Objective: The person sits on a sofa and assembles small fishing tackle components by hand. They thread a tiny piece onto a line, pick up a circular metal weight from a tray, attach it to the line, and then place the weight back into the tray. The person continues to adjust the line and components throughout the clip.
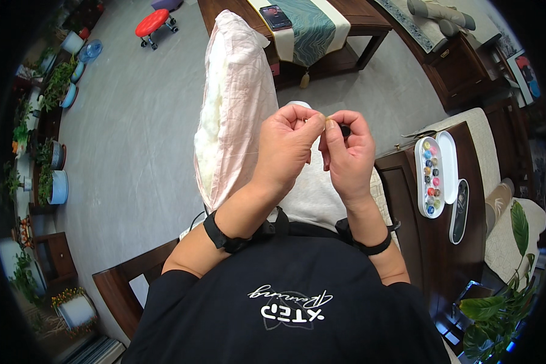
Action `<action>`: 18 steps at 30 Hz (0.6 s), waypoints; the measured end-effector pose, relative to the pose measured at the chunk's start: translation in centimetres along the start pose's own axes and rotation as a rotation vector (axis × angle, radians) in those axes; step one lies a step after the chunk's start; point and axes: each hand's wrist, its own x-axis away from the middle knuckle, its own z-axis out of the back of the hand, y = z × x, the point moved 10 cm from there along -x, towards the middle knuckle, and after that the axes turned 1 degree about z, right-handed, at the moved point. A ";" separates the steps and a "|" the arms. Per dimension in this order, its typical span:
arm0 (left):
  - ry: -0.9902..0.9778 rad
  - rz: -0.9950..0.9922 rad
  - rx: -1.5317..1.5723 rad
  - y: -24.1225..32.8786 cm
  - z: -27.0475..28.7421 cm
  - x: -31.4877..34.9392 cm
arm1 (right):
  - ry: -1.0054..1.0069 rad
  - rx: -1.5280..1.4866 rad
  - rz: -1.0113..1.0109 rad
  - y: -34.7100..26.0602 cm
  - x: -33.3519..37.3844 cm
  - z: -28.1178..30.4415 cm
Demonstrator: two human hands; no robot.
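My left hand (285, 142) and my right hand (353, 151) meet above my lap, thumbs and forefingers pinched together. Whatever lies between the fingertips is too small to make out. Behind the right hand's fingers a small dark round thing (345, 130) partly shows. Against my left side leans a pale pink pillow (242, 109). Its long left edge gapes, and white stuffing (211, 130) shows there. Neither hand touches the pillow's open edge.
To the right, a dark wooden surface (406, 182) holds an open white case (449, 182) of colourful thread spools (431, 176) and a narrow oval tin (459, 212). Ahead stands a table (370, 27) with a runner (312, 30) and phone (275, 17). A red stool (152, 22) is far left; potted plants (57, 82) line that side.
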 end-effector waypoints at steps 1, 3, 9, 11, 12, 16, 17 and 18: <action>-0.001 -0.012 0.008 0.0 0.0 0.0 | -0.001 0.046 0.038 -0.2 0.0 0.0; -0.006 -0.041 0.029 0.2 0.0 0.0 | -0.004 0.150 0.122 -0.9 0.1 0.0; -0.029 -0.094 0.025 0.8 0.2 0.1 | -0.009 0.286 0.252 -2.7 -0.1 0.7; -0.028 -0.115 -0.062 1.0 0.5 0.1 | -0.013 0.151 0.170 -2.2 -0.5 1.0; -0.029 -0.132 -0.099 1.2 0.6 0.0 | -0.014 0.085 0.128 -1.9 -0.6 1.1; -0.065 -0.288 -0.282 2.5 0.3 0.5 | -0.063 0.080 0.063 -1.7 -1.1 1.2; -0.071 -0.334 -0.325 2.9 0.2 0.6 | -0.074 0.100 0.048 -1.7 -1.2 1.3; -0.075 -0.375 -0.372 3.3 0.1 0.8 | -0.079 0.119 0.025 -1.5 -1.3 1.3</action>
